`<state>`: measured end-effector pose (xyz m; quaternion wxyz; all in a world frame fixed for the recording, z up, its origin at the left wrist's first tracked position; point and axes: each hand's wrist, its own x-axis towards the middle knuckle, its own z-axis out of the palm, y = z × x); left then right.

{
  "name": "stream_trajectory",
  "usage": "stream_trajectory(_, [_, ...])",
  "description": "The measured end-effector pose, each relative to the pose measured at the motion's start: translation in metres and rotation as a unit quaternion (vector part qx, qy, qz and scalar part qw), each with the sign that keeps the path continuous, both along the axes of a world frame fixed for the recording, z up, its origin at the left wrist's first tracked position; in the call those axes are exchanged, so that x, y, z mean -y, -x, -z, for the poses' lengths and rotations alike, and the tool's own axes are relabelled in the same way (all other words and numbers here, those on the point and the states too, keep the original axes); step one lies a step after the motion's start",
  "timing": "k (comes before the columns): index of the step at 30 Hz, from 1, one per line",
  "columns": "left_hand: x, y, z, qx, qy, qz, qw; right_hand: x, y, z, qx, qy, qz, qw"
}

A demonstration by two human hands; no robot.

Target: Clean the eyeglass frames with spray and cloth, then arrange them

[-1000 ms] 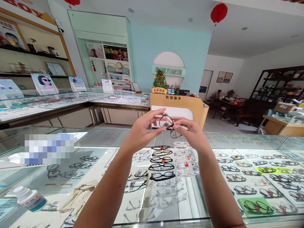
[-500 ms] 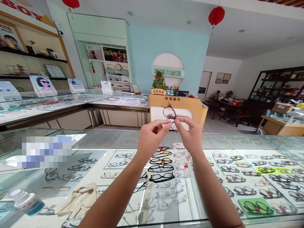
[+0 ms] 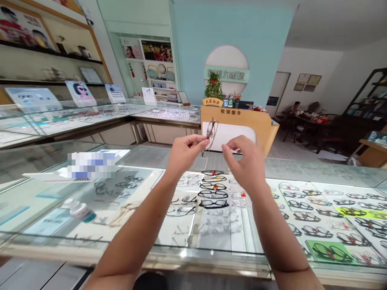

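Note:
My left hand (image 3: 185, 154) pinches a pair of dark brown glasses (image 3: 211, 131) by one side, so the frame stands on edge above the glass counter (image 3: 211, 251). A little to the right, my right hand (image 3: 246, 163) is apart from the glasses, its fingers loosely curled and holding nothing. Both hands hover over rows of black and clear frames (image 3: 213, 193) inside the display case.
A white bottle with a teal label (image 3: 79, 209) and a beige cloth (image 3: 128, 213) lie on the glass at the left. More display counters (image 3: 90, 121) run along the left. A wooden cashier desk (image 3: 242, 125) stands ahead; people sit at a table (image 3: 305, 121) at the right.
My right hand has let go of the glasses and drawn back to the right. The left hand now holds them alone, turned on edge. The camera has tilted down and shifted.

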<state>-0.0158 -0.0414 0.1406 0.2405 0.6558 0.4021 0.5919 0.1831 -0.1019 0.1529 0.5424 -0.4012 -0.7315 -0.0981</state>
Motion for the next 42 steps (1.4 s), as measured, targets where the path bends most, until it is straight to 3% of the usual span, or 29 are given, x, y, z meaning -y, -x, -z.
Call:
stream_trajectory(4, [-0.014,0.041,0.015,-0.246,0.079,-0.021,0.966,0.003,-0.007,-0.005,-0.025,0.012,-0.007,1.000])
stream_trajectory(9, [-0.030,0.075,0.054,-0.521,0.191,-0.019,0.832,0.007,-0.005,-0.005,-0.002,0.051,-0.037,0.998])
stream_trajectory(11, [-0.031,0.082,0.072,-0.593,0.204,0.006,0.779,0.007,-0.004,-0.004,0.005,0.057,-0.038,0.998])
stream_trajectory(13, [-0.030,0.086,0.088,-0.630,0.201,0.018,0.750,0.008,-0.004,-0.004,0.009,0.059,-0.040,0.997])
stream_trajectory(19, [-0.028,0.086,0.115,-0.646,0.184,0.014,0.741,0.008,-0.003,-0.004,0.021,0.077,-0.047,0.996])
stream_trajectory(30, [-0.009,0.072,0.111,-0.673,0.177,-0.009,0.718,0.012,0.001,-0.005,0.030,0.096,-0.048,0.994])
stream_trajectory(37, [-0.016,0.075,0.121,-0.683,0.193,-0.016,0.704,0.013,0.001,-0.006,0.034,0.091,-0.052,0.994])
stream_trajectory(42, [-0.025,0.081,0.117,-0.679,0.192,-0.034,0.708,0.013,0.001,-0.005,0.033,0.107,-0.056,0.992])
